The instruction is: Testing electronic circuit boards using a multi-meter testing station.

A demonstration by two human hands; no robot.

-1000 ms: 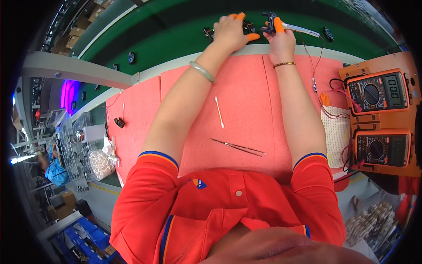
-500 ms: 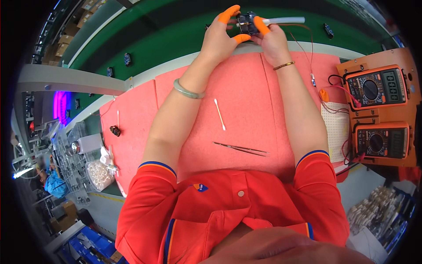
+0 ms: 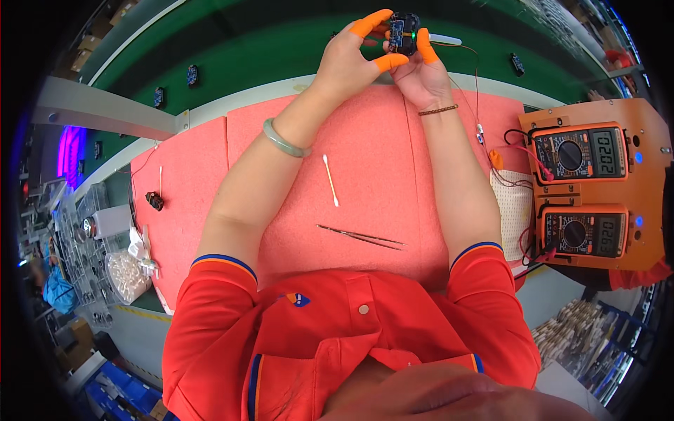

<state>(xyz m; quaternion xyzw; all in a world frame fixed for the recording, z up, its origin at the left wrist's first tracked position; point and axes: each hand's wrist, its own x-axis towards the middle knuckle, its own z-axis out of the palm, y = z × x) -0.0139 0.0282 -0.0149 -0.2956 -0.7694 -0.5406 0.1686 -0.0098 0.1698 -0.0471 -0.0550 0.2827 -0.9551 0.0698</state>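
Note:
Both my hands are raised at the far edge of the pink mat (image 3: 358,147), over the green belt. Between them is a small dark electronic module (image 3: 402,34), its blue circuit board showing and a green light glowing on it. My left hand (image 3: 345,62) grips its left side, with orange finger cots on the fingertips. My right hand (image 3: 423,78) holds the right side, its thumb also in an orange cot. A whitish tube-like stick (image 3: 445,40) with a thin wire sticks out past that thumb; its inner end is hidden.
Two orange multimeters (image 3: 579,153) on an orange stand are at the right, beside a white perforated board (image 3: 510,203). Tweezers (image 3: 361,237) and a cotton swab (image 3: 330,181) lie on the mat. At left are a small black part (image 3: 154,201) and a swab tub (image 3: 128,276).
The module has been turned in my hands, so its board and green light now face me. Both multimeter readings have changed, and blue lights show on the stand. The view has shifted slightly.

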